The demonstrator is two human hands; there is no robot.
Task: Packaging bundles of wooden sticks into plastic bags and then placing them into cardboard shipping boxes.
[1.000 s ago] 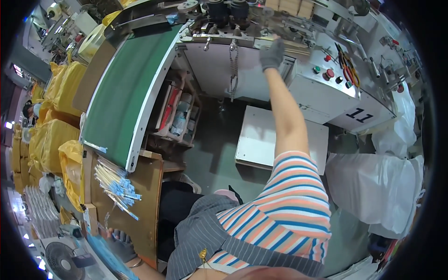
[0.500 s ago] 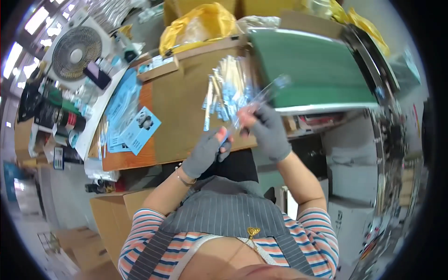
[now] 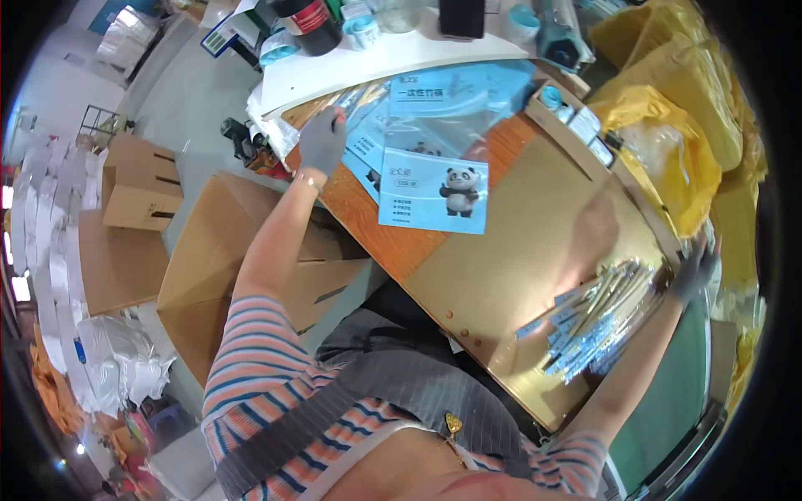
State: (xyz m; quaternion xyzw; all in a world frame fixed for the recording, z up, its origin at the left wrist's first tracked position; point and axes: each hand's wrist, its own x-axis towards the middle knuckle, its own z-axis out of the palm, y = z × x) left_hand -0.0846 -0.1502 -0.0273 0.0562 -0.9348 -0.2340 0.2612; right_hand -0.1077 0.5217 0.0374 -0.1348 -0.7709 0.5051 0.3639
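Observation:
My left hand [image 3: 321, 144], in a grey fingerless glove, is at the table's left edge, beside a bundle of thin wrapped sticks [image 3: 361, 98]. Its fingers are mostly hidden, so any hold cannot be made out. Far to the right, my gloved right hand [image 3: 695, 269] has its fingers stretched apart, with nothing seen in it. It is by the table's cardboard rim, just beyond a pile of wrapped chopsticks [image 3: 597, 321] with blue-and-clear sleeves. Between my hands lie several blue plastic bags with a panda picture [image 3: 443, 188], overlapping on the orange-brown wood.
A white shelf [image 3: 376, 71] with bottles and jars borders the far side. A small carton [image 3: 572, 125] and yellow plastic bags [image 3: 656, 150] stand at the far right. Open cardboard boxes [image 3: 221, 271] are left of the table; a green surface [image 3: 668, 417] is at lower right.
My view has turned left. Both hands were together over the table holding a clear-wrapped item; now they are wide apart, left at the sticks by the shelf, right beyond the chopstick pile.

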